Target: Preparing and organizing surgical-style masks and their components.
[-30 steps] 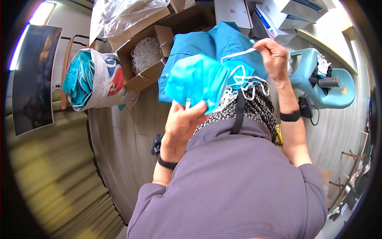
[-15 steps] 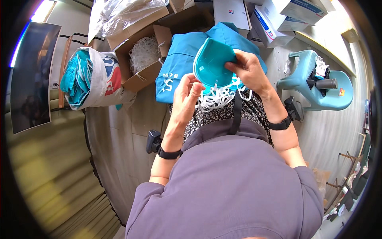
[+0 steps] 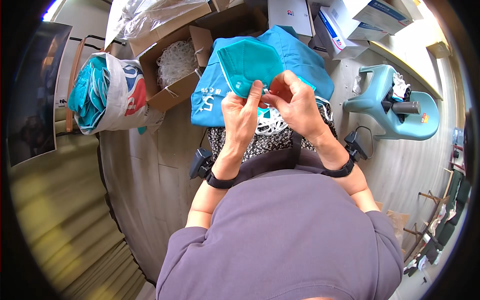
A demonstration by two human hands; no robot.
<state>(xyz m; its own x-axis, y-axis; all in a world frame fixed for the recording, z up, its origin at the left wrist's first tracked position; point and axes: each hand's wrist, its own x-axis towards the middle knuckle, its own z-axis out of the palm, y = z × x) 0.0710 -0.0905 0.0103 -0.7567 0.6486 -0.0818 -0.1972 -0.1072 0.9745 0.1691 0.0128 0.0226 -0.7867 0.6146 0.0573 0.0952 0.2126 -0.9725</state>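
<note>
A folded teal face mask (image 3: 255,62) is up in front of me, over a blue cloth (image 3: 312,65) on my lap. My left hand (image 3: 239,115) grips the mask's lower edge between thumb and fingers. At the lower corner beside it, my right hand (image 3: 300,107) has thumb and forefinger pinched together on a small white piece, perhaps the end of a strap. Below both hands lies a heap of white elastic straps (image 3: 270,125), with a bit of teal among them.
To the left a white sack (image 3: 117,107) holds many teal masks (image 3: 90,95). An open cardboard box (image 3: 175,95) contains white straps (image 3: 177,62). White boxes (image 3: 340,37) stand at the back; a light blue stool (image 3: 370,105) on the right bears gloves and a dark cylinder.
The mask has turned and shifted left. My left hand now grips its lower edge, and my right hand has moved from its right side down to the lower corner.
</note>
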